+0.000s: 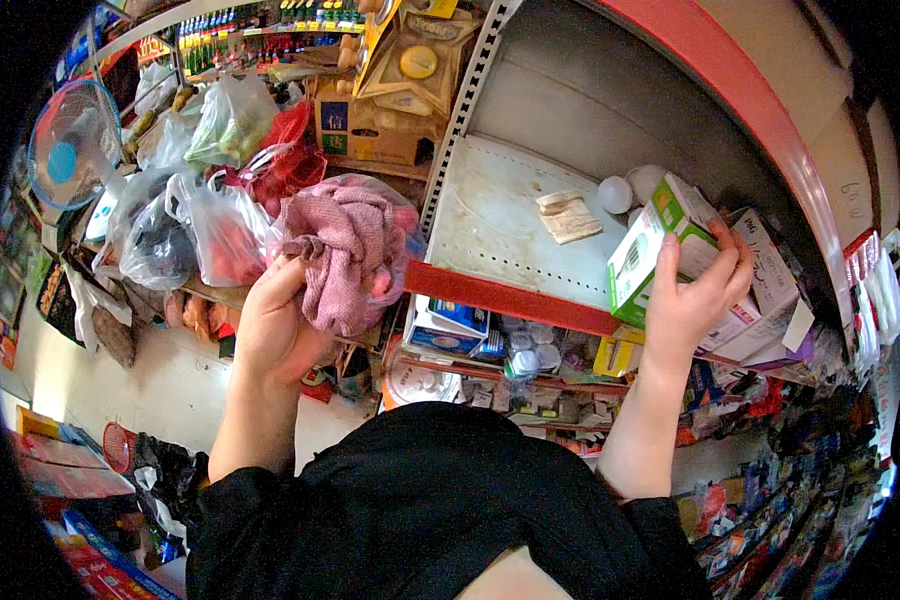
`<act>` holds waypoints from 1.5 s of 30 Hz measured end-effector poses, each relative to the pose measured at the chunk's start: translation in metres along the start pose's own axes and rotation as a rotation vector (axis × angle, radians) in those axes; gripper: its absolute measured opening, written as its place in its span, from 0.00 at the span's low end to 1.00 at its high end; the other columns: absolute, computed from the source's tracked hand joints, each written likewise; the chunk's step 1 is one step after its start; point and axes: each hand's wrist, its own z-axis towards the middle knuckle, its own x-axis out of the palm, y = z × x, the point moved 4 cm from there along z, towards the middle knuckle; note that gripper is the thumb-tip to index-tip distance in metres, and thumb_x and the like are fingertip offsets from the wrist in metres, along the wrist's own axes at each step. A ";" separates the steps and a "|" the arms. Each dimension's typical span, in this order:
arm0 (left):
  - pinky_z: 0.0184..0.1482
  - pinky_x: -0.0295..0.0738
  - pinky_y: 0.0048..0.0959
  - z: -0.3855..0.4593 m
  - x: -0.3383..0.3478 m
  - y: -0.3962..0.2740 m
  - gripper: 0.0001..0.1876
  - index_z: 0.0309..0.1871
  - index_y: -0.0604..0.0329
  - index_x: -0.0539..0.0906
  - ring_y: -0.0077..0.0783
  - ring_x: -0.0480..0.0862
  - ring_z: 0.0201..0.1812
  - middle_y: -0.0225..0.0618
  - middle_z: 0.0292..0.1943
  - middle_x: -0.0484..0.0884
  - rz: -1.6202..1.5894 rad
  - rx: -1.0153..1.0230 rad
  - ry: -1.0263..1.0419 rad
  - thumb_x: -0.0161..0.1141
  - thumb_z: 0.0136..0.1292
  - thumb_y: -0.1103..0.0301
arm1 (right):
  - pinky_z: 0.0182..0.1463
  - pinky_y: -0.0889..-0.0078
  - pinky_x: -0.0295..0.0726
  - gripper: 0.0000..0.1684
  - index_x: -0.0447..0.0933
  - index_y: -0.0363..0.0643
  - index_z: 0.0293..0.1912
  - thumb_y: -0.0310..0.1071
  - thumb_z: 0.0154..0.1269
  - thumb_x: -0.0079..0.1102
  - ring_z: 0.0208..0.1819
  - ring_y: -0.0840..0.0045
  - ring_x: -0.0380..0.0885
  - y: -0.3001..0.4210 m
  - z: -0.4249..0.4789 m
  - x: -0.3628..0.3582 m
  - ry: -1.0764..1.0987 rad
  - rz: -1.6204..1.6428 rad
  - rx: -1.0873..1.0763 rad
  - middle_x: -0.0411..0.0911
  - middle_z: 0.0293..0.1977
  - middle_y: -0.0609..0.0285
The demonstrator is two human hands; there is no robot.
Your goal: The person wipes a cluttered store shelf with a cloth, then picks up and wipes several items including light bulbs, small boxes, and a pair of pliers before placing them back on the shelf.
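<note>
A crumpled pink cloth [349, 247] is gripped in my left hand [277, 322], raised in front of bagged goods left of the shelf. My right hand [694, 289] holds a green and white light bulb box [649, 247] by its sides, tilted at the right part of the metal shelf [510, 225]. Behind that box are white round bulbs [616, 195]. A folded piece of brownish paper or cardboard [568, 217] lies on the shelf board. Right of my right hand, white cartons [769, 277] with handwriting lean together.
Plastic bags of produce [229, 120] crowd the left side beside a blue-rimmed fan [75, 146]. The shelf has a raised red front edge [510, 300] and a perforated upright [457, 112]. Below it, lower shelves carry a blue and white box [446, 328] and clear-wrapped containers [529, 352].
</note>
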 end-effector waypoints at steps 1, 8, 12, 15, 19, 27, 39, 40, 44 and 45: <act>0.65 0.77 0.44 0.001 -0.001 -0.002 0.24 0.72 0.63 0.69 0.42 0.79 0.64 0.45 0.66 0.77 0.000 -0.002 0.013 0.50 0.79 0.62 | 0.70 0.46 0.63 0.29 0.74 0.38 0.59 0.40 0.63 0.70 0.65 0.49 0.66 -0.002 -0.001 0.002 -0.011 -0.016 0.003 0.67 0.60 0.44; 0.70 0.73 0.42 0.000 -0.042 -0.011 0.24 0.71 0.66 0.68 0.41 0.78 0.66 0.44 0.67 0.77 0.016 -0.015 -0.098 0.52 0.78 0.64 | 0.70 0.46 0.62 0.27 0.73 0.36 0.60 0.40 0.67 0.66 0.65 0.50 0.66 -0.011 -0.002 0.010 -0.046 -0.042 -0.005 0.68 0.62 0.43; 0.71 0.71 0.40 0.006 -0.042 -0.014 0.24 0.71 0.66 0.68 0.40 0.77 0.67 0.43 0.67 0.76 0.044 -0.015 -0.141 0.54 0.76 0.65 | 0.71 0.44 0.61 0.28 0.72 0.36 0.61 0.39 0.67 0.64 0.67 0.49 0.65 -0.012 -0.006 0.013 -0.068 -0.069 -0.023 0.68 0.63 0.43; 0.71 0.71 0.40 0.008 -0.045 -0.017 0.23 0.70 0.65 0.69 0.40 0.77 0.66 0.43 0.65 0.77 0.030 -0.014 -0.070 0.54 0.76 0.65 | 0.72 0.44 0.59 0.28 0.72 0.37 0.62 0.40 0.68 0.63 0.69 0.49 0.64 -0.006 -0.006 0.009 -0.036 -0.234 -0.044 0.70 0.63 0.45; 0.69 0.72 0.40 0.012 -0.034 -0.021 0.22 0.68 0.64 0.70 0.39 0.78 0.65 0.43 0.64 0.78 0.125 -0.009 -0.015 0.55 0.75 0.66 | 0.72 0.37 0.58 0.28 0.74 0.37 0.60 0.43 0.66 0.64 0.67 0.47 0.64 -0.003 -0.004 0.008 -0.067 -0.196 -0.048 0.73 0.60 0.46; 0.62 0.79 0.40 0.014 -0.017 -0.021 0.15 0.61 0.64 0.75 0.39 0.83 0.57 0.42 0.56 0.81 0.172 -0.040 -0.156 0.54 0.74 0.71 | 0.75 0.45 0.57 0.31 0.73 0.39 0.65 0.40 0.66 0.66 0.71 0.51 0.63 0.016 -0.003 -0.014 -0.083 -0.097 0.017 0.70 0.66 0.48; 0.65 0.76 0.32 0.016 0.060 0.055 0.22 0.70 0.63 0.72 0.26 0.81 0.61 0.34 0.63 0.80 0.419 -0.193 0.025 0.54 0.74 0.79 | 0.74 0.51 0.66 0.44 0.69 0.51 0.73 0.35 0.58 0.74 0.71 0.46 0.65 0.125 -0.032 -0.003 0.672 1.094 -0.187 0.58 0.73 0.38; 0.64 0.76 0.30 0.017 0.066 0.061 0.24 0.70 0.63 0.70 0.25 0.80 0.60 0.34 0.62 0.80 0.457 -0.159 0.010 0.53 0.72 0.81 | 0.75 0.50 0.65 0.44 0.69 0.51 0.72 0.32 0.56 0.74 0.71 0.46 0.65 0.123 -0.034 -0.003 0.701 1.089 -0.200 0.59 0.73 0.39; 0.63 0.76 0.29 0.021 0.072 0.080 0.29 0.70 0.64 0.66 0.26 0.79 0.60 0.36 0.59 0.79 0.595 -0.166 0.069 0.56 0.66 0.84 | 0.70 0.51 0.71 0.38 0.77 0.51 0.64 0.28 0.51 0.73 0.67 0.47 0.70 0.106 -0.045 -0.006 0.639 1.035 -0.153 0.66 0.68 0.42; 0.63 0.76 0.28 0.018 0.081 0.082 0.30 0.70 0.64 0.65 0.26 0.78 0.60 0.37 0.58 0.79 0.572 -0.240 0.059 0.57 0.64 0.84 | 0.69 0.51 0.72 0.35 0.78 0.50 0.61 0.28 0.51 0.73 0.65 0.48 0.71 0.099 -0.048 -0.008 0.621 1.021 -0.141 0.67 0.66 0.43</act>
